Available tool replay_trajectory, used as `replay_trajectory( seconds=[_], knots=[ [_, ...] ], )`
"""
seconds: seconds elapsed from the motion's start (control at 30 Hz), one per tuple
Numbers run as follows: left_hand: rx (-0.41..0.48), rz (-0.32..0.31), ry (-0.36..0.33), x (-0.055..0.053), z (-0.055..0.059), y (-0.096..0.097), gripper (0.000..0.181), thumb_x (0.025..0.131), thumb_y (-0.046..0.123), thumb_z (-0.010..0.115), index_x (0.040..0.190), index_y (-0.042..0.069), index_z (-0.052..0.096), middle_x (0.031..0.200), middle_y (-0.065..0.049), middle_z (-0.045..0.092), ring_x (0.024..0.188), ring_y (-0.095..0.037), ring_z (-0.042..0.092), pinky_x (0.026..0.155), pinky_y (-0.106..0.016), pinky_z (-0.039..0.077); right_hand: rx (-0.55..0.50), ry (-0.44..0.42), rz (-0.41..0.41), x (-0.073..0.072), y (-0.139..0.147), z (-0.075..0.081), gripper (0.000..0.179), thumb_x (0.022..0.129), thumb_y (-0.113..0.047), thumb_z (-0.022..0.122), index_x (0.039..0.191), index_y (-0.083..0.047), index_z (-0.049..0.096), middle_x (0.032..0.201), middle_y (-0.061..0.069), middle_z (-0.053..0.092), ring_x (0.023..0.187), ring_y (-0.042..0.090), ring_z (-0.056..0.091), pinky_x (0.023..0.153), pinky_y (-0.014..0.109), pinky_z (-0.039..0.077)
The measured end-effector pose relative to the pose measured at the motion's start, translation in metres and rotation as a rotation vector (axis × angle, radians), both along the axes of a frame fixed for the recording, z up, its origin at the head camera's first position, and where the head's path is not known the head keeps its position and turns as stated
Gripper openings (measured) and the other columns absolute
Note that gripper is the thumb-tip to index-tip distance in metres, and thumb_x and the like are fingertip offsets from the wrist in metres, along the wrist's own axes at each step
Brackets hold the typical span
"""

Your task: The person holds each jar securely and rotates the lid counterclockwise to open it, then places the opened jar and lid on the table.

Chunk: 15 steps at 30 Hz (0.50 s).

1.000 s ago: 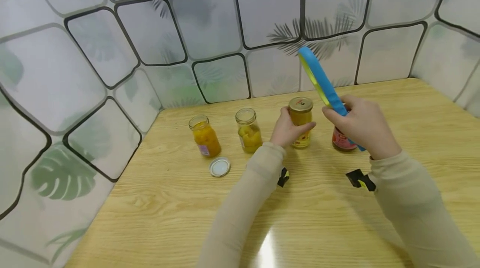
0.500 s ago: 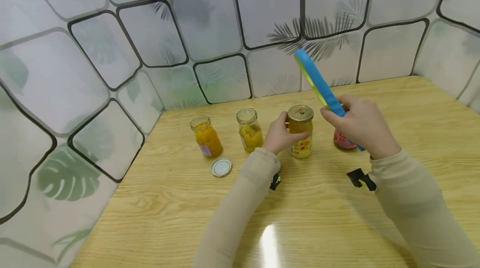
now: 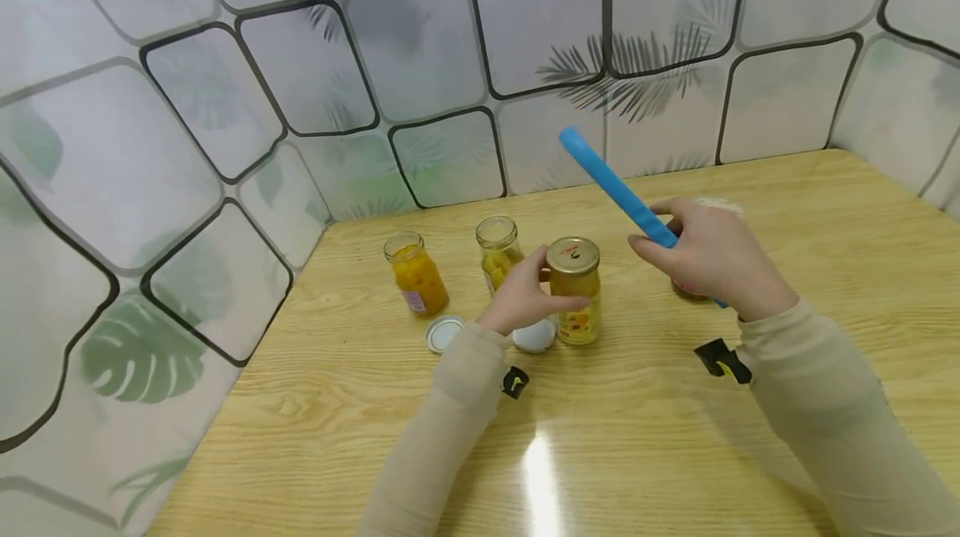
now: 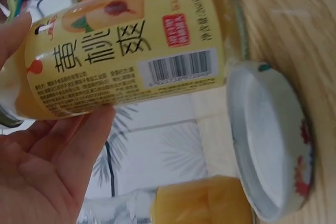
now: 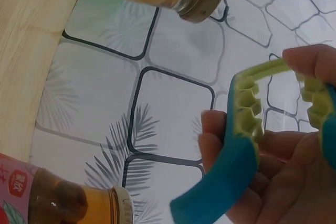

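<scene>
My left hand (image 3: 522,297) grips a jar of yellow peaches (image 3: 576,291) with a gold lid, thumb on one side and fingers on the other. Its yellow label and barcode fill much of the left wrist view. The jar stands upright; close by its base lies a white-lined jar lid (image 3: 534,337). In my right hand (image 3: 712,258) is a blue jar opener (image 3: 611,187), held raised and slanting up to the left. Green toothed inner edges of the opener (image 5: 247,108) show in the right wrist view. A pink-labelled jar (image 5: 31,192) is mostly hidden behind my right hand in the head view.
Left of my left hand stand two lidless jars, one with orange fruit (image 3: 420,280) and one with yellow pieces (image 3: 498,258), the latter partly covered by the hand. Another lid (image 3: 442,333) lies before the orange one. A patterned wall (image 3: 435,45) backs the wooden table (image 3: 300,437).
My left hand has brought the peach jar left and toward me, uncovering the lid beside it. The jar opener in my right hand has tipped lower and further left.
</scene>
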<state>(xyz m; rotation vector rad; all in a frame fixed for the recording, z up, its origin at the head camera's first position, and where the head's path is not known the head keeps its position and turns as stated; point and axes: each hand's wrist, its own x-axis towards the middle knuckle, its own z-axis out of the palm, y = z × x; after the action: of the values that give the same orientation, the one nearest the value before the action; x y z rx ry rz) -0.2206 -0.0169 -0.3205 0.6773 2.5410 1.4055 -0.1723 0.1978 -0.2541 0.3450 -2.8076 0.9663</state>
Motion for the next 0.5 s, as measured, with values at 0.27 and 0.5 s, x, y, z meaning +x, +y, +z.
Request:
replay_trajectory(
  seconds=[0.27, 0.5],
  knots=[
    [-0.062, -0.035, -0.012, 0.0, 0.003, -0.017, 0.067, 0.069, 0.025, 0.077, 0.126, 0.018, 0.042, 0.117, 0.004, 0.052, 0.107, -0.018, 0.049, 0.088, -0.034, 0.041, 0.085, 0.058, 0.082, -0.004, -0.004, -0.004, 0.054, 0.08, -0.03, 0.062, 0.122, 0.001, 0.045, 0.074, 0.008, 0.056, 0.044, 0.015, 0.047, 0.045, 0.03, 0.038],
    [-0.076, -0.101, -0.036, -0.002, 0.003, -0.02, 0.071, 0.074, 0.021, 0.072, 0.131, 0.013, 0.031, 0.12, 0.0, 0.047, 0.109, -0.014, 0.045, 0.091, -0.032, 0.037, 0.198, 0.139, 0.114, -0.008, -0.001, -0.009, 0.043, 0.073, -0.019, 0.066, 0.109, 0.0, 0.051, 0.078, 0.006, 0.053, 0.06, 0.017, 0.046, 0.053, 0.033, 0.038]
  ],
)
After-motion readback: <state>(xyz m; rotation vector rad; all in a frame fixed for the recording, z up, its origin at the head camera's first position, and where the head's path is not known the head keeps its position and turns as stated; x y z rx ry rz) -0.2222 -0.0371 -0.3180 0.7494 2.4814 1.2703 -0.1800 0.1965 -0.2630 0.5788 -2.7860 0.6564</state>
